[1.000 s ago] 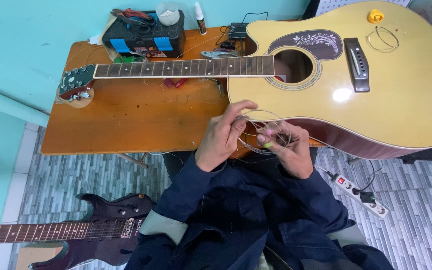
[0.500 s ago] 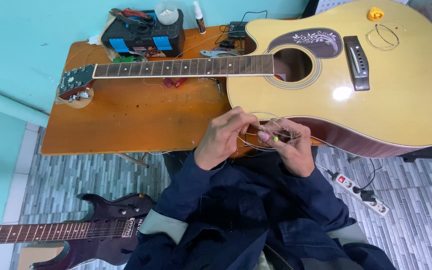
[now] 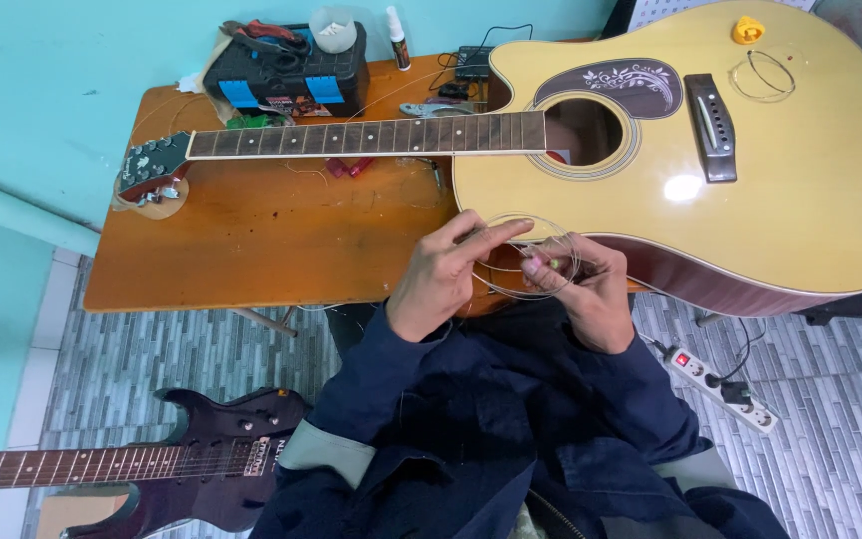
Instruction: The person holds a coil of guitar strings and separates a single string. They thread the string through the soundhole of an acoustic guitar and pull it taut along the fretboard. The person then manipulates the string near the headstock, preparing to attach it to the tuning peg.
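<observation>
**Coiled string in both hands at the bench edge**

Over the near edge of the bench (image 3: pixel 251 250), just in front of my chest, I hold a coiled guitar string (image 3: pixel 534 257) between both hands. My left hand (image 3: pixel 443 274) has its grip pinched on the left side of the coil, forefinger stretched along the top of the loop. My right hand (image 3: pixel 586 289) has its grip closed on the right side, thumb and fingertips pressing the wire. The coil hangs just beside the lower rim of the acoustic guitar (image 3: pixel 750 180), which lies flat on the bench, neck pointing left. A black tool case (image 3: pixel 286 80) stands at the far edge. An electric guitar (image 3: pixel 152 464) lies on the floor to my left, and a power strip (image 3: pixel 715 384) to my right.
</observation>
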